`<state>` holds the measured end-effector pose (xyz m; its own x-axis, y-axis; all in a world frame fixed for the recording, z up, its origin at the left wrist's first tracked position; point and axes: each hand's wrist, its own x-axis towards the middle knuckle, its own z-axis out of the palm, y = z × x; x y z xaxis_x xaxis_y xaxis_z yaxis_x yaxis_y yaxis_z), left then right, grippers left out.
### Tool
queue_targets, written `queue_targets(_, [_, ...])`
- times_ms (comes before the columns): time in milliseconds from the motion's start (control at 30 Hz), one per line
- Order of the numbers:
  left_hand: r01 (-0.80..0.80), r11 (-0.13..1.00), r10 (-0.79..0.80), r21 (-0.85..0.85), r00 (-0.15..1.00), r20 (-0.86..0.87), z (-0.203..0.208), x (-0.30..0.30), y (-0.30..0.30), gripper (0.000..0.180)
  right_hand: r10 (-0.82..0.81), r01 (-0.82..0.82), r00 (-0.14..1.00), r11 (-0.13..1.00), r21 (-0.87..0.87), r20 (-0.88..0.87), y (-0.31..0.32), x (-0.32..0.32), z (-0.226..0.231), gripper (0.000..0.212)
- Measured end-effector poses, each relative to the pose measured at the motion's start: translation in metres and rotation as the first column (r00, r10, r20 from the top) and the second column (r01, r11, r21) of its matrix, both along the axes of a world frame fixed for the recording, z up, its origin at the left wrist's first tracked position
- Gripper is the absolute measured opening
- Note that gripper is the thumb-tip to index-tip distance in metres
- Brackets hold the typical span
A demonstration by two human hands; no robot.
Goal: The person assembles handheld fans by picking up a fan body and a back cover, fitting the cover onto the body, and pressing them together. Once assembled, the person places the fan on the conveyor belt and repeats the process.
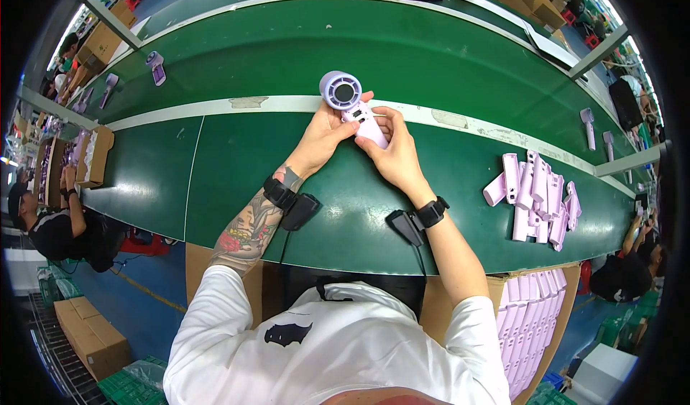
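Observation:
A small handheld fan with a round lilac head and a pale pink handle is held over the white strip of the green bench, head pointing away from me. My left hand is closed about the upper handle below the head, its thumb near dark openings in the casing. Lower down, my right hand grips the handle's end between thumb and fingers. A loose pile of pale pink handle shells lies on the bench to my right.
A cardboard box packed with pink shells stands by my right side. Beyond the white strip, a green belt carries several fans, such as a lilac one at left and another at right. Co-workers sit on both sides.

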<state>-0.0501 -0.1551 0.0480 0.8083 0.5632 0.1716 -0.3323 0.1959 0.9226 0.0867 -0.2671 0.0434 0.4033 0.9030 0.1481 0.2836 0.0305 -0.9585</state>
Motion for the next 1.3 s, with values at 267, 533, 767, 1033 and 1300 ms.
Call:
queue_targets(267, [-0.043, 0.987, 0.057, 0.158, 0.995, -0.088, -0.005, 0.008, -0.021, 0.061, 0.008, -0.037, 0.980, 0.989, 0.142, 0.200, -0.005, -0.003, -0.005, 0.051])
queue_targets(533, [-0.119, 0.983, 0.132, 0.137, 0.987, -0.091, -0.004, 0.012, -0.027, 0.054, -0.017, 0.008, 0.970, 0.999, 0.038, 0.244, -0.009, -0.008, 0.000, 0.051])
queue_targets(767, [-0.226, 0.891, 0.335, 0.394, 0.914, -0.231, -0.004, 0.006, -0.027, 0.036, 0.282, -0.235, 0.773, 0.959, 0.156, -0.569, -0.007, 0.018, -0.005, 0.043])
queue_targets(1033, [-0.143, 0.840, 0.331, 0.523, 0.899, -0.286, -0.007, 0.002, -0.020, 0.034, 0.331, -0.257, 0.240, 0.928, 0.269, -0.913, -0.016, 0.044, 0.000, 0.038])
queue_targets(1300, [-0.157, 0.833, 0.340, 0.531, 0.901, -0.268, -0.012, 0.004, -0.020, 0.026, 0.271, -0.244, 0.548, 0.957, 0.159, -0.791, -0.023, 0.076, 0.021, 0.044])
